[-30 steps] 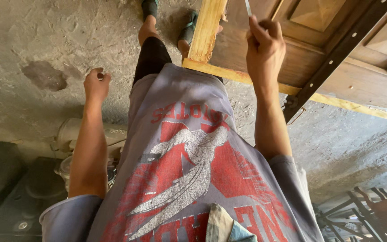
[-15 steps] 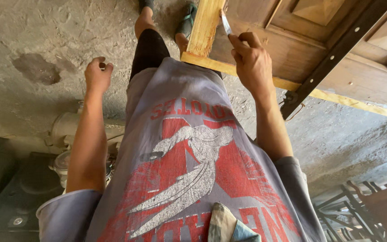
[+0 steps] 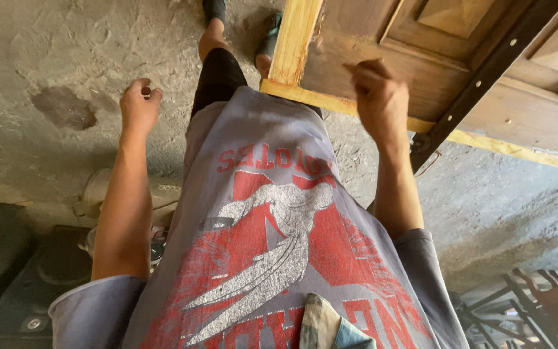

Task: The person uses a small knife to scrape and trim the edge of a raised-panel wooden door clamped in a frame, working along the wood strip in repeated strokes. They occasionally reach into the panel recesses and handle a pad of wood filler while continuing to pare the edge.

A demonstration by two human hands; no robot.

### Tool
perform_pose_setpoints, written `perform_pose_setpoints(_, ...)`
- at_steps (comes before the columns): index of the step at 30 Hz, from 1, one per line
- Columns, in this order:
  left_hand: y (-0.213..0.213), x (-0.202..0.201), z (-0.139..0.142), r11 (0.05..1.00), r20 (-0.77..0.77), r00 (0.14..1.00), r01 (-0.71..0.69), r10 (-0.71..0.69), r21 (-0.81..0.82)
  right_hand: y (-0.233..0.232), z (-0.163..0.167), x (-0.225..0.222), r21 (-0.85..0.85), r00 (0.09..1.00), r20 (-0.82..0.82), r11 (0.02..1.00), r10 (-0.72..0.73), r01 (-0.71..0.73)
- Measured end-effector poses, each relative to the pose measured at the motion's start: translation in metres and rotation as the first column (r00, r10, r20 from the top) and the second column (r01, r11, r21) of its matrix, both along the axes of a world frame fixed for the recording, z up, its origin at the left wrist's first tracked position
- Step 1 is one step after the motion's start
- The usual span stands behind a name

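Right hand (image 3: 379, 97) dropped from frame (image 3: 295, 42) to door (image 3: 369, 55), fingers clenched, contents unclear; left hand (image 3: 139, 103) loosely curled, free for balance.

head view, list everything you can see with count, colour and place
carved brown wooden door panel: one, brown, top right, lying flat
pale yellow wooden frame strip: one, yellow, along the door's left and lower edge
dark metal bar: one, black, slanting across the door
rough grey concrete floor: grey with a dark stain, left
dark metal rack: one, bottom right
folded cloth: one, pale and blue, bottom centre
left hand: loosely curled, over the floor
right hand: blurred, closed, over the door edge
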State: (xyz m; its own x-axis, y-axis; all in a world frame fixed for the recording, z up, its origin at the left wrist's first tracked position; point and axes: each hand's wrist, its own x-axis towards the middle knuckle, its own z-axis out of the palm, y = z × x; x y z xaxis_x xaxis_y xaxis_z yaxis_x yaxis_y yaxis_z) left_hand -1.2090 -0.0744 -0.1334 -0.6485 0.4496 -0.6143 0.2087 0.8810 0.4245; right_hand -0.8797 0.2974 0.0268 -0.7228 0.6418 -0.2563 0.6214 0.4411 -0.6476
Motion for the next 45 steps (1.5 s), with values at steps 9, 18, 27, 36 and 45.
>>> perform_pose_setpoints(9, -0.016, 0.008, 0.001, 0.997, -0.034, 0.999, -0.016, 0.019, 0.081, 0.063, -0.065, -0.029, 0.315, 0.984, -0.163, 0.941, -0.075, 0.124)
perform_pose_setpoints(18, -0.038, 0.029, 0.004, 0.997, -0.039, 0.997, -0.074, 0.074, -0.020, 0.007, -0.031, 0.009, 0.071, 0.989, -0.115, 0.994, 0.088, -0.080)
perform_pose_setpoints(27, -0.010, 0.020, 0.013, 0.993, 0.052, 0.993, -0.100, 0.104, -0.065, 0.059, -0.060, 0.002, 0.258, 0.958, -0.276, 0.955, -0.074, 0.148)
perform_pose_setpoints(36, 0.004, 0.011, 0.028, 0.985, -0.014, 0.995, -0.101, 0.104, 0.142, 0.079, -0.049, -0.010, 0.162, 0.989, -0.059, 0.979, 0.135, -0.124)
perform_pose_setpoints(45, -0.028, 0.031, 0.015, 0.997, 0.008, 1.000, 0.017, -0.017, -0.076, 0.080, -0.049, -0.053, 0.335, 0.962, -0.232, 0.916, -0.145, 0.219)
